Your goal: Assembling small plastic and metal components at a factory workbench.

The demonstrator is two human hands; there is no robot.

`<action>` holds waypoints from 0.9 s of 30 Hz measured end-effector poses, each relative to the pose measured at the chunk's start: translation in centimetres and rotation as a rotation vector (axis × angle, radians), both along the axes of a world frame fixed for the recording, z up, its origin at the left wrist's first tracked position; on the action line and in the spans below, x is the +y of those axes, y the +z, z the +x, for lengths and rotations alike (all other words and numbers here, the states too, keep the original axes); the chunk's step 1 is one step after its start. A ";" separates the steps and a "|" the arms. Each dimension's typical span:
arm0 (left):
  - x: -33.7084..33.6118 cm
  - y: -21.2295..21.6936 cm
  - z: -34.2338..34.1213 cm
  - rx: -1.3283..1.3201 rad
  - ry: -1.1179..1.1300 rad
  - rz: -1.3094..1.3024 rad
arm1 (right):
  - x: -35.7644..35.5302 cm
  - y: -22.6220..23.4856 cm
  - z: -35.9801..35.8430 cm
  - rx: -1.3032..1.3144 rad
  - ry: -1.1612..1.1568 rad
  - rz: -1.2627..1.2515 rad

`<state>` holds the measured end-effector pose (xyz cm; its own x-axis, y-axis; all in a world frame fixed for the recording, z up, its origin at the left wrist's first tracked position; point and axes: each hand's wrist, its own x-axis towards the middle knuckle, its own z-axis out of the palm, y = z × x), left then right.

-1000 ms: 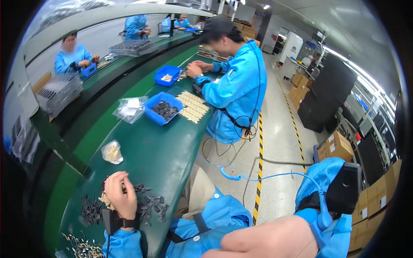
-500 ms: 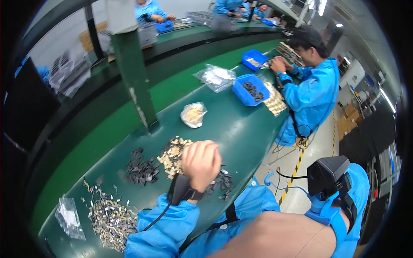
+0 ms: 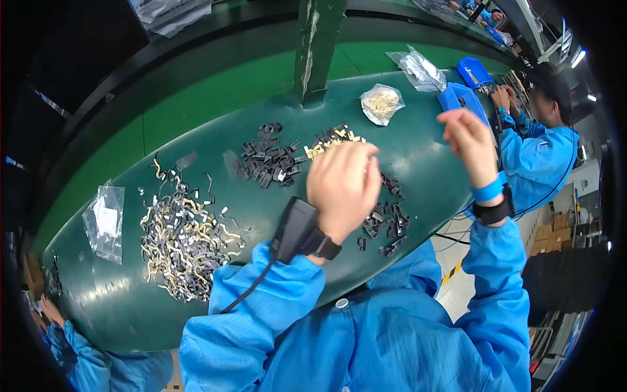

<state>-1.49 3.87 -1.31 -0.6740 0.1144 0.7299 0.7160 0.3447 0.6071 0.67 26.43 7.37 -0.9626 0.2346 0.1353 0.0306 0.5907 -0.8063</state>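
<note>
My left hand (image 3: 343, 186) is over the middle of the green table, back upward. Its fingers curl down at the near edge of a pile of small cream pieces (image 3: 318, 151) mixed with black ones; what they pinch, if anything, is hidden. Just right of it lie loose black plastic parts (image 3: 394, 222). A heap of black plastic parts (image 3: 269, 159) is to its left. My right hand (image 3: 471, 145) is raised above the table's right side, in front of a blue bin (image 3: 452, 98). Its fingers are loosely bent and apart, with nothing visible in them.
A large heap of short cream and black wired pieces (image 3: 186, 242) lies left, beside a clear bag (image 3: 106, 222). Farther back are an open bag of cream pieces (image 3: 382, 103), a green post (image 3: 315, 85) and another blue bin (image 3: 475, 70). Co-workers sit at right and lower left.
The view has swung left and downward. My right arm has come from close to the camera at lower right to over the table. My left hand stays by the cream pieces.
</note>
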 end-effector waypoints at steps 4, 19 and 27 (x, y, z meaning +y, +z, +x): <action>-1.3 -0.4 -0.2 -0.360 0.032 0.328 | -0.6 -5.5 1.6 -0.118 0.116 -0.029; -2.3 -2.0 4.1 -0.397 -0.256 -0.113 | -8.3 -9.5 12.2 0.051 0.276 0.454; -2.1 -2.8 3.7 -0.553 -0.292 0.039 | -9.5 -9.7 7.7 0.001 0.226 0.534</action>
<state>2.22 1.80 -4.14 -0.8983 0.3307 0.2893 0.3533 0.1523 0.9230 8.35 16.88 -2.34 -0.9807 -0.0780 0.1792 -0.1443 0.9074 -0.3947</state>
